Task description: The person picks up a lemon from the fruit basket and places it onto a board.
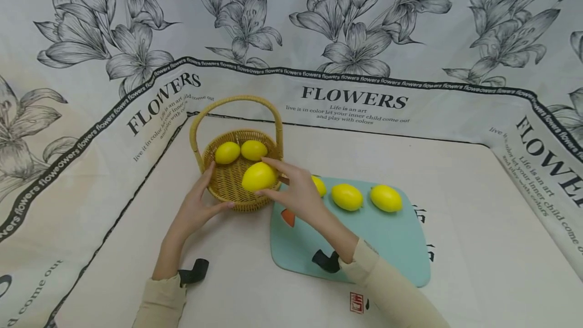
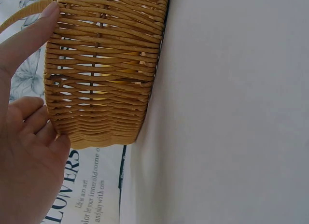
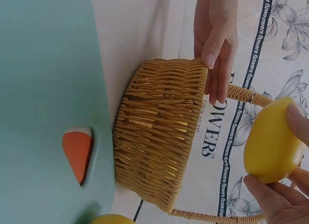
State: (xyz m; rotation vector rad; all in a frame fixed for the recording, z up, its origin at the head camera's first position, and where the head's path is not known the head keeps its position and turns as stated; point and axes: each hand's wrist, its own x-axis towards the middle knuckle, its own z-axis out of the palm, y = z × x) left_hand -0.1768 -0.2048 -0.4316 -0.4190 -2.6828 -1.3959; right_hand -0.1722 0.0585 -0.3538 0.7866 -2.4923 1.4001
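A wicker basket (image 1: 246, 206) with a tall arched handle stands on the table, two lemons (image 1: 227, 153) inside along its far side. My left hand (image 1: 193, 209) holds the basket's left side, thumb at the near rim and fingers against the outer wall (image 2: 96, 89). Over the basket's right part, my right hand (image 1: 298, 191) pinches a third lemon (image 1: 258, 176) between thumb and fingers. In the right wrist view this lemon (image 3: 273, 142) is above the rim, apart from the wickerwork. Beside the basket, several lemons (image 1: 347, 197) lie in a row on a light-blue board (image 1: 387, 252).
The board has an orange, carrot-like mark (image 3: 77, 154) near its left edge; the right forearm crosses above the board. A white flower-printed cloth (image 1: 355, 105) rises behind the table. Black pieces (image 1: 196, 271) sit at both wrists.
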